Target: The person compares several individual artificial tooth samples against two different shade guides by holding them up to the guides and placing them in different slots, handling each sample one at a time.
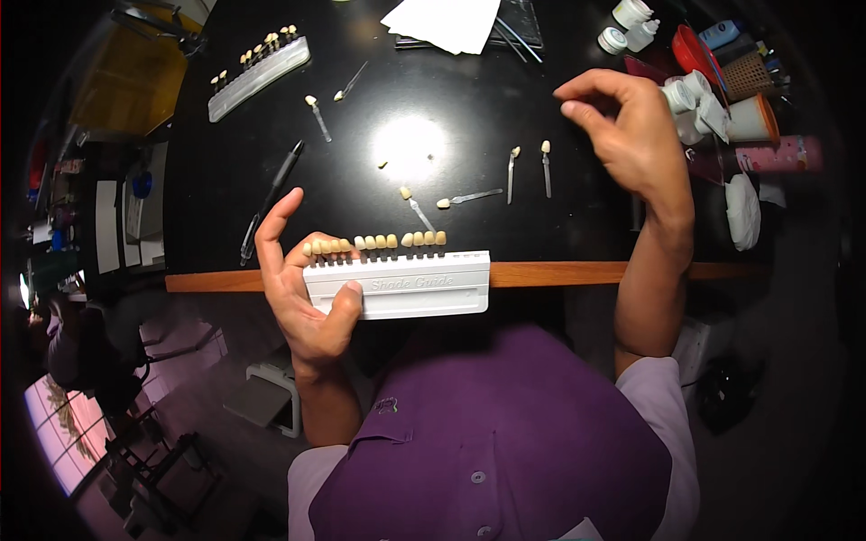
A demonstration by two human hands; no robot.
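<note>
My left hand (302, 311) grips a white dental shade guide (419, 302), thumb across its front and fingers behind, over the table's near edge. Tooth-shaped tabs (377, 242) in cream to yellow shades stand along its top. Above the table's right side, my right hand (636, 135) is bent with thumb and index tips slightly apart; nothing shows between them. Loose shade tabs on clear stems lie on the black table: one (546, 167) and another (513, 171) below that hand, one (469, 197) and another (417, 209) just beyond the guide, others further left.
Beyond my left hand lies a black pen (273, 200). A clear holder (262, 79) with more tabs sits far left. White papers (442, 22) lie at the back. White jars (631, 13), an orange-rimmed cup (754, 118) and a pink bottle (783, 154) crowd the right side.
</note>
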